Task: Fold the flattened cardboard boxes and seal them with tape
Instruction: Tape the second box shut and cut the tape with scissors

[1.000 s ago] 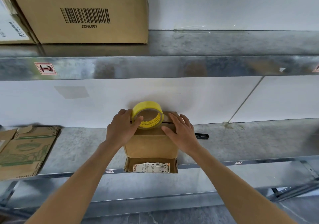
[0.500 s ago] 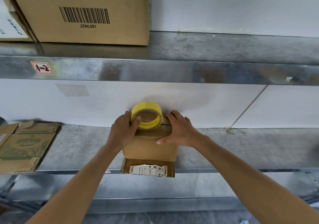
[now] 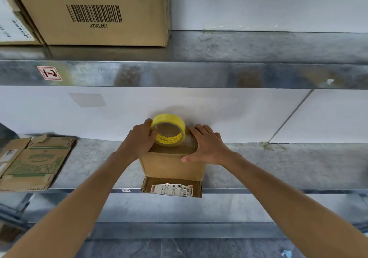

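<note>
On the shelf (image 3: 278,166), the left grip (image 3: 139,141) clasps a yellow tape roll (image 3: 169,121) atop a cardboard box (image 3: 171,166); the right grip (image 3: 208,146), released, presses its top.

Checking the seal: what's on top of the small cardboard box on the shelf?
A yellow tape roll stands on edge on the small box, gripped by the left hand; the right hand presses the top beside it. The seam beneath is covered.
</note>
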